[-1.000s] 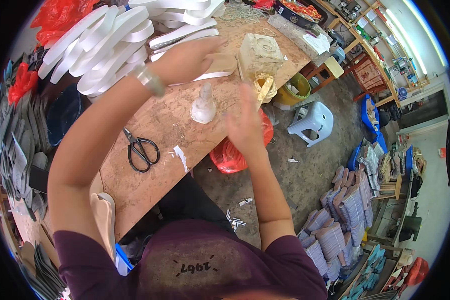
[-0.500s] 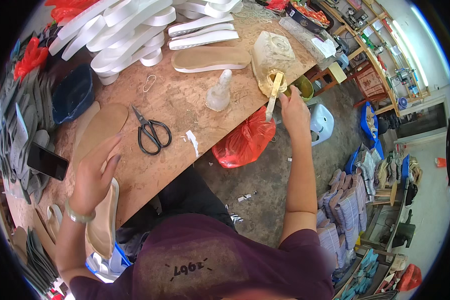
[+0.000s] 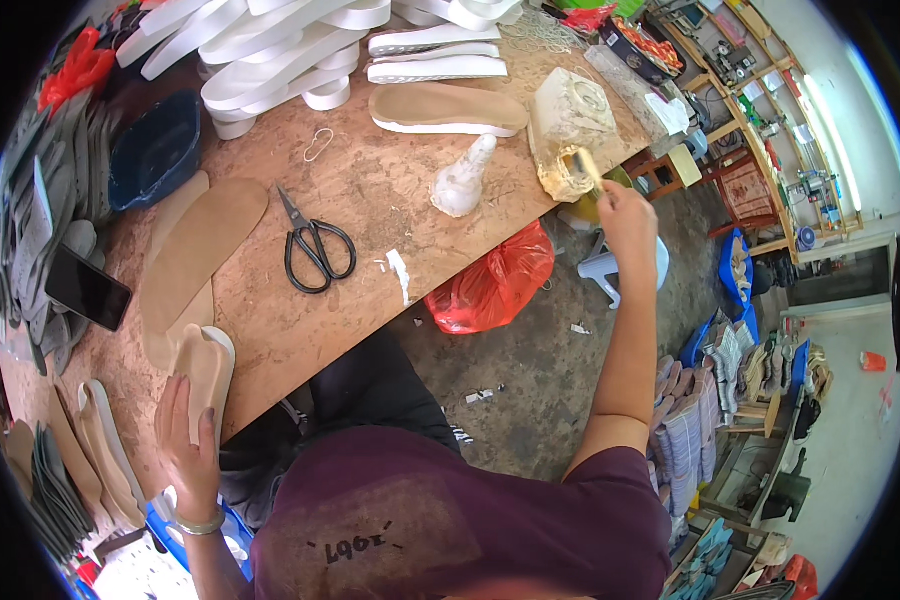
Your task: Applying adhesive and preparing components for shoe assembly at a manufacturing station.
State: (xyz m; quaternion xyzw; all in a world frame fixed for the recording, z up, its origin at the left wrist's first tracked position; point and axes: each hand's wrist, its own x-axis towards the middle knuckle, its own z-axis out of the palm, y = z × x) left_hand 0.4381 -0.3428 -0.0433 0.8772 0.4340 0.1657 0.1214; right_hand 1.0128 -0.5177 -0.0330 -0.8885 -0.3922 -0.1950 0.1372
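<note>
My right hand (image 3: pixel 627 218) is closed round the handle of a glue brush (image 3: pixel 591 172), blurred by motion, at the mouth of a glue-crusted container (image 3: pixel 570 112) by the table's right edge. At the lower left, my left hand (image 3: pixel 187 440) lies over a tan-topped shoe sole (image 3: pixel 206 364) with a pale rim. Its fingers are stretched out, with the thumb apart. Above that sole rest tan insole sheets (image 3: pixel 202 245). Scissors with black handles (image 3: pixel 320 257) lie open to their right. A glue-covered cone-shaped lump (image 3: pixel 463 178) stands near the container.
White soles (image 3: pixel 280 65) are piled at the back, with one tan-topped sole (image 3: pixel 450 107) before them. Grey pieces, a dark blue basin (image 3: pixel 156 152) and a phone (image 3: pixel 88 287) sit at left. Below the table's edge hangs a red plastic bag (image 3: pixel 495 282); a pale blue stool (image 3: pixel 610 268) stands beyond.
My left hand has moved down toward me onto the sole. The brush has gone from hanging at the container's front to its mouth, tilted differently. The whole view has shifted slightly.
</note>
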